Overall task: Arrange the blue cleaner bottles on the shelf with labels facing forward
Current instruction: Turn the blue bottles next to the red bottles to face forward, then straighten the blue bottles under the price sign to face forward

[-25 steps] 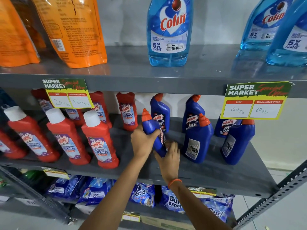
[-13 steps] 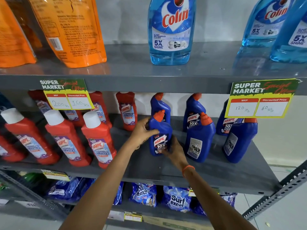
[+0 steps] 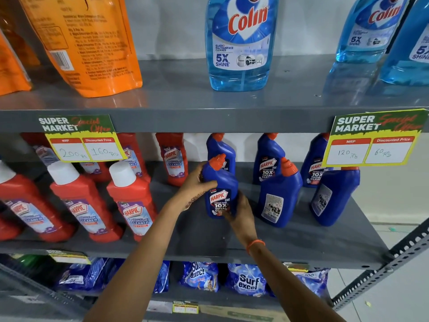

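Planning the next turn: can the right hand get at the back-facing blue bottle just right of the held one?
Probably yes. That bottle stands at the shelf front, nothing before it, right beside the right hand. But both hands are on the held bottle, so it must let go first.

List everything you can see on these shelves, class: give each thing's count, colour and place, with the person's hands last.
Blue Harpic bottles: six, blue with orange caps, middle shelf right; two front ones show back labels.
Red Harpic bottles: at least seven, red, middle shelf left.
Colin bottles: three, light blue, top shelf.
Pouches: two, orange, top shelf left.
Price tags: two, green and yellow, top shelf edge.
Surf Excel packs: several, blue, bottom shelf.
Left hand, right hand: both on the held bottle, label forward.
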